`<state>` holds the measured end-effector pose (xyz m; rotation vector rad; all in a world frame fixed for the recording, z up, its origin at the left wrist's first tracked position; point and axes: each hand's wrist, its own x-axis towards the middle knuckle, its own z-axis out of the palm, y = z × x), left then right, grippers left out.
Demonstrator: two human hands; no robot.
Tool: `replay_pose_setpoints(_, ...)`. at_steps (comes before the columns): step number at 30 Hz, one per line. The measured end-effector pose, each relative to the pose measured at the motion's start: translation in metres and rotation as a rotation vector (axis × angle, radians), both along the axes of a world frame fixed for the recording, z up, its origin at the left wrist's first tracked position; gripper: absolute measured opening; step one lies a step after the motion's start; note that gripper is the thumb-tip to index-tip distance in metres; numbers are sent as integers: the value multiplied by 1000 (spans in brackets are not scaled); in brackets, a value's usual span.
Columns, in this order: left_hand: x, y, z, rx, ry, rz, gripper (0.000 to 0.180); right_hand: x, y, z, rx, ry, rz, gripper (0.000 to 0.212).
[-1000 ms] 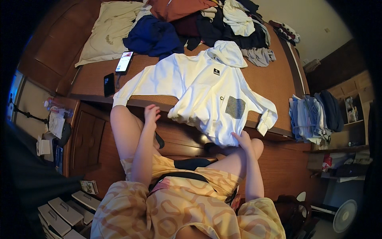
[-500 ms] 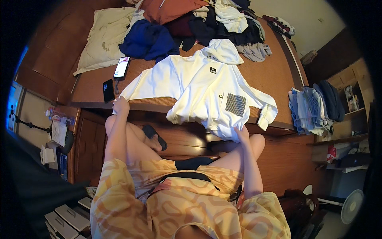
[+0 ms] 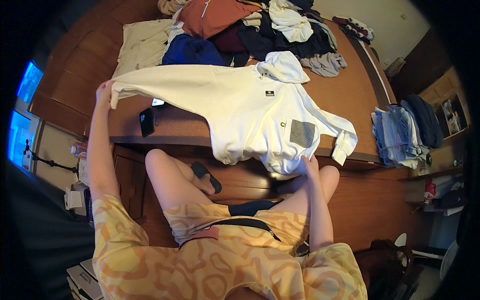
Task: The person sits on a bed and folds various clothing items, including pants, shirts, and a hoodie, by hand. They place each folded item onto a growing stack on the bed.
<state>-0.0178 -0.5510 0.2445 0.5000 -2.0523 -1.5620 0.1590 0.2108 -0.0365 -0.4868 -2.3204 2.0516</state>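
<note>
A white hoodie [image 3: 240,107] lies spread on the bed [image 3: 180,134], its hood pointing away from me and its lower part hanging over the near edge. My left hand [image 3: 105,92] grips the end of one sleeve, which is lifted and stretched out to the far left. At the hem, near the grey patterned pocket, my right hand [image 3: 310,164] pinches the fabric. The other sleeve lies bent at the right, its cuff by the bed edge. Under the raised sleeve are a dark phone [image 3: 146,122] and a lit phone [image 3: 158,102], mostly covered.
Behind the hoodie is a heap of clothes [image 3: 220,20] with a blue garment [image 3: 192,51] and a pale pillow [image 3: 142,45]. Folded jeans [image 3: 395,132] are stacked at the right by a wooden shelf [image 3: 452,112]. A thin black stand [image 3: 50,164] juts in at the left.
My left hand has moved left and away, pulling the sleeve out straight and up over the phones. My right hand stays at the hem. The view has shifted slightly.
</note>
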Motion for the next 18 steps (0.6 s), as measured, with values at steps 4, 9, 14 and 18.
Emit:
replay_pose_setpoints(4, 0, 64, 87, -38, -457, -320, 35, -4, -6, 2, -57, 4, 21, 37)
replay_pose_setpoints(9, -31, 184, 103, -361, -646, -550, 34, -13, -22, 0, -1, -7, 18, 35)
replay_pose_setpoints(14, -59, 375, 75, -399, -716, -1058, 28, -20, -23, 0, -10, 9, 6, 36)
replay_pose_setpoints(18, -102, 502, -6, -94, -778, -1238, 35, -19, -27, 6, -31, 14, 18, 33)
